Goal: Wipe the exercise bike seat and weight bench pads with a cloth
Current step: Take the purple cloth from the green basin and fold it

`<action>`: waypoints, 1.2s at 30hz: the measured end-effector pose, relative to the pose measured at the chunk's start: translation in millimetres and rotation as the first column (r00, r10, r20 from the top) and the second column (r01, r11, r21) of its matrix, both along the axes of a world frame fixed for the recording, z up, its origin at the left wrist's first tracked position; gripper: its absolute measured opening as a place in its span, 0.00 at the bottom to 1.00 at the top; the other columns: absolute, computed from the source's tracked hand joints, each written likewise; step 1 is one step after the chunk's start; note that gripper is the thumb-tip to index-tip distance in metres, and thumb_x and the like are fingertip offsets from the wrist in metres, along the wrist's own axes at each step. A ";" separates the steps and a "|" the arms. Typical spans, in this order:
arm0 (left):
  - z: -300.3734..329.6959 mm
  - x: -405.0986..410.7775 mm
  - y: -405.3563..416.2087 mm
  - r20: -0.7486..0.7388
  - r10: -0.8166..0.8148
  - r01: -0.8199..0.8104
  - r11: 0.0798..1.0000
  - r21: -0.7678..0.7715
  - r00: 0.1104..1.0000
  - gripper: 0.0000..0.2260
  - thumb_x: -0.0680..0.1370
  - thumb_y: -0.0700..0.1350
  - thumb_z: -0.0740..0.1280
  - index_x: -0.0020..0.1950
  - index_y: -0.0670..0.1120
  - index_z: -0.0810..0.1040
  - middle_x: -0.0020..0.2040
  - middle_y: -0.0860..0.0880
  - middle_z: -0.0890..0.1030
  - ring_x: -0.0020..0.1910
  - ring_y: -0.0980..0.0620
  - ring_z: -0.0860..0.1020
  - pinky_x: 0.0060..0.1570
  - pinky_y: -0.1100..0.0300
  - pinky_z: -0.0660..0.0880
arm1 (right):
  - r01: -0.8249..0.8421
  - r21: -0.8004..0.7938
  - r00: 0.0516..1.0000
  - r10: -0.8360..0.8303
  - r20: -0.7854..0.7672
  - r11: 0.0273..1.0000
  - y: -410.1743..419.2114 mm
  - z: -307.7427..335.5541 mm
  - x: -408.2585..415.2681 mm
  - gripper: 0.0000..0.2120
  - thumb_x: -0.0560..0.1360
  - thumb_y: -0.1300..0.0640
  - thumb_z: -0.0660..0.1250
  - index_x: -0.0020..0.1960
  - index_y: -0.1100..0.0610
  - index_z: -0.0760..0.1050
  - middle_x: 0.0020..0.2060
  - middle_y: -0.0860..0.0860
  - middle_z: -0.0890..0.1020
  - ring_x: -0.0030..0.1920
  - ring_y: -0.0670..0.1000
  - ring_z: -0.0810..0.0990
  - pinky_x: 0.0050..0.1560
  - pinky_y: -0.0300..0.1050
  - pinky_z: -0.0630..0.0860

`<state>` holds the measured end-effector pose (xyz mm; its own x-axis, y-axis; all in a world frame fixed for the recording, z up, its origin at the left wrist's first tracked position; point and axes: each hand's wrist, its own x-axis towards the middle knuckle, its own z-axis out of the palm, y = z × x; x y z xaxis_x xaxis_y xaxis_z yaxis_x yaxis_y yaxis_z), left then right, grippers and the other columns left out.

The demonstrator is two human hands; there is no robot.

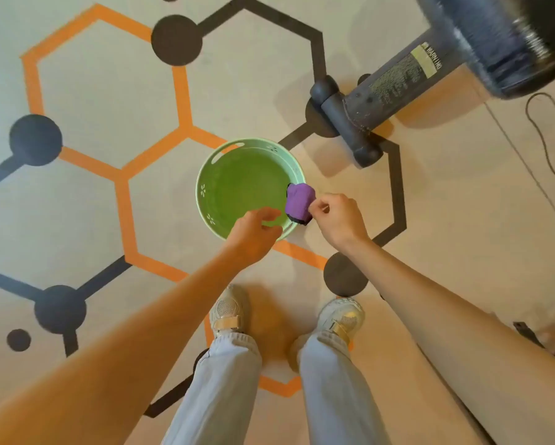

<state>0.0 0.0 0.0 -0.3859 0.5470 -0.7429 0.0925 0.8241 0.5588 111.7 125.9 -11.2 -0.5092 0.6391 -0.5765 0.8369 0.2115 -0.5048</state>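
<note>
Wiping has not begun, as far as we can judge: neither the bike seat nor any bench pad is plainly in view, so we cannot say that any surface has been cleaned.

We are standing over a round pale-green plastic basin (202, 191) on the patterned floor, with what looks like water in it. Our right hand (337, 220) pinches a bunched purple cloth with a dark edge (298, 202) between thumb and curled fingers. The cloth hangs just to the left of that hand, over the basin's rim on the side nearest it, and we cannot tell whether it touches the rim. Whether it is wet or dry is also unclear.

Our left hand (256, 231) hovers over the near edge of the basin, close beside the cloth but apart from it, fingers loosely curled and holding nothing.

Beyond the right hand and well apart from it stands the grey metal base of an exercise machine with a warning label (395, 91), a blurred dark part above it. Below the hands we see our light trousers and pale trainers (228, 311).

We judge this to be the preparation step: getting the cloth ready at the basin. All of the wiping, seat and pads alike, appears to be left.
</note>
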 end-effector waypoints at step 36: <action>220.5 -16.2 33.8 0.279 0.268 -0.352 0.880 0.319 0.922 0.07 0.80 0.45 0.64 0.46 0.45 0.81 0.34 0.53 0.83 0.35 0.61 0.81 0.34 0.71 0.75 | 0.158 -0.145 0.859 -0.208 -0.468 0.977 11.5 238.3 -15.7 0.19 0.74 0.60 0.68 0.64 0.51 0.74 0.51 0.43 0.76 0.50 0.43 0.76 0.56 0.46 0.78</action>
